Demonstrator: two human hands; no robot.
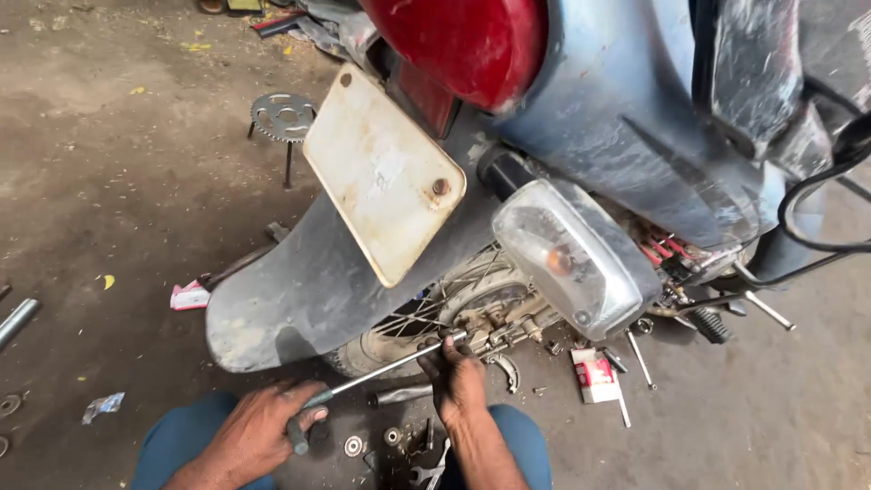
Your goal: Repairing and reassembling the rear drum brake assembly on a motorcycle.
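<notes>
**Long driver on the rear hub, both hands committed**

I'm looking straight down past the tail of the motorcycle [626,118]. My left hand [259,426] is wrapped shut around the green handle end of a long screwdriver [386,367], low and out near my knee. That puts the drive end far from the tip, so the shaft runs up and to the right at a shallow slant.

My right hand [458,381] sits at the far end, fingers curled closed over the shaft right by the tip. It looks like a guide hold: it keeps the tip seated while the other hand works the handle. The tip meets the hub and axle hardware [504,331] of the rear wheel [426,313], under the grey mudguard [308,281]. Exact contact point is hidden by my fingers, can't tell what it bears on.

Around it:
- Blank cream number plate [381,172] and clear indicator lamp [572,254] hang over the work, blocking most of the wheel.
- Red tail lamp [472,41] at top.
- Small round parts [372,442] like washers or bearings lie on the concrete floor [118,181] between my knees, within reach.
- A red-and-white carton [594,374] lies just right of the hub, loose thin rods beside it.
- A sprocket [283,116] rests on a small stand, well apart, upper left.
</notes>
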